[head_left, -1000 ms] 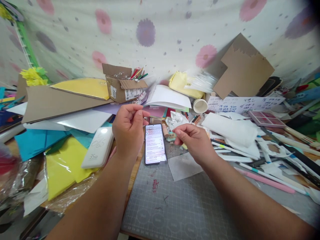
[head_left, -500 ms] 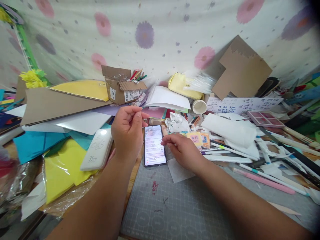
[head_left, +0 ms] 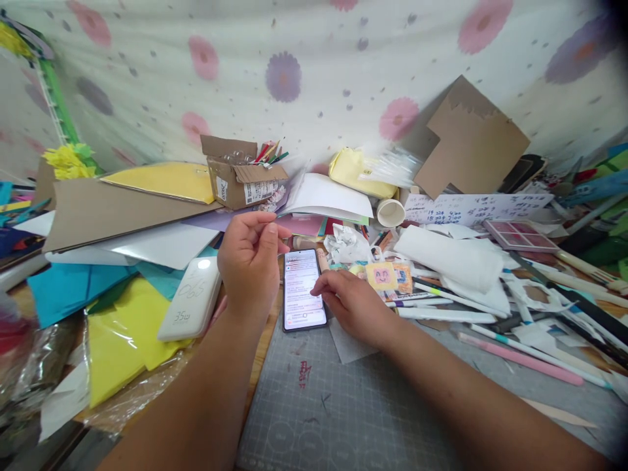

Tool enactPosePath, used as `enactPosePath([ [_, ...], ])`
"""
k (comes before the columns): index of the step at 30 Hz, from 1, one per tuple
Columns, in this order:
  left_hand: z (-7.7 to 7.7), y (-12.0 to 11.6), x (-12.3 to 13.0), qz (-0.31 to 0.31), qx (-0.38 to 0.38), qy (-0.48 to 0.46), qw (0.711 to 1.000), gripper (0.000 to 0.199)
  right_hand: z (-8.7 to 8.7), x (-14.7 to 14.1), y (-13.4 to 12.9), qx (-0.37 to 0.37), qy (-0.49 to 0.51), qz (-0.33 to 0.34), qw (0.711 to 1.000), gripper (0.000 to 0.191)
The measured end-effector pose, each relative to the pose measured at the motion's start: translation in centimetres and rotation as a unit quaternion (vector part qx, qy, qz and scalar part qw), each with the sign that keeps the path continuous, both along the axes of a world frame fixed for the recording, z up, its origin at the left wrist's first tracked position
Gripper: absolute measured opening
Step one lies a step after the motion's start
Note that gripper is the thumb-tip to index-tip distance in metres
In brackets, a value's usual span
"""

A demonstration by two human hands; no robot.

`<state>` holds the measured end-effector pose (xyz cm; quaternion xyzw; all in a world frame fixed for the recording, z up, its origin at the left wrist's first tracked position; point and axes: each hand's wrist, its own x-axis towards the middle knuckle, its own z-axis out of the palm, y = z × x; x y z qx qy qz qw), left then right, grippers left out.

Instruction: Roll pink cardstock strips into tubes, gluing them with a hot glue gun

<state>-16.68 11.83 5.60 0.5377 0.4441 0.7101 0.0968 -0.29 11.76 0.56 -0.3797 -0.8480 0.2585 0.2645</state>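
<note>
A smartphone point(head_left: 299, 288) with a lit screen of text lies face up at the far edge of the grey cutting mat point(head_left: 314, 392). Over its right side, my right hand point(head_left: 350, 304) reaches with bent, loosely extended fingers; the fingertips are at the screen, and I cannot tell whether they press it. Nothing shows in that hand. My left hand point(head_left: 252, 258) is raised to the left of the phone, thumb and index finger pinched together. Whatever is between them, if anything, is too small to make out. A white power bank point(head_left: 189, 301) lies left of that hand.
At left are yellow sheets point(head_left: 132, 333) in plastic and blue paper point(head_left: 78, 288). Behind stand a cardboard box point(head_left: 235, 186) of pencils, a yellow pouch point(head_left: 358, 173) and a paper cup point(head_left: 391, 212). Crumpled paper point(head_left: 348, 244), a white roll point(head_left: 449, 255) and several pens crowd the right.
My right hand has moved slightly left and down over the phone, and the text on its screen has shifted. My left hand keeps its pinch. The whole view has tilted slightly.
</note>
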Motion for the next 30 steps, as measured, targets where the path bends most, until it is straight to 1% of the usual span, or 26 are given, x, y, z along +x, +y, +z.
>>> enactPosePath([
  [5,0.14,-0.09,-0.04,0.004,-0.009,0.003,1.0,0.008,-0.07,0.15,0.07,0.0,-0.005,-0.003,1.0,0.02],
  [9,0.17,-0.12,-0.07,0.021,-0.015,0.006,1.0,0.002,-0.14,0.2,0.12,-0.001,-0.006,-0.002,1.0,0.02],
  [12,0.13,-0.12,-0.13,0.033,-0.017,0.015,0.999,0.002,-0.23,0.18,0.13,-0.002,-0.007,0.0,1.0,0.019],
  [19,0.09,-0.24,-0.14,0.029,-0.008,0.018,0.999,0.002,-0.16,0.08,0.13,-0.006,-0.011,0.002,1.0,0.017],
  [24,0.03,-0.22,-0.13,0.03,-0.01,0.019,0.999,0.002,-0.16,-0.01,0.26,-0.016,-0.011,-0.005,1.0,0.014],
  [30,-0.01,-0.18,-0.22,0.035,-0.007,0.025,0.999,0.002,-0.36,0.1,0.34,-0.022,-0.013,-0.012,1.0,0.014],
])
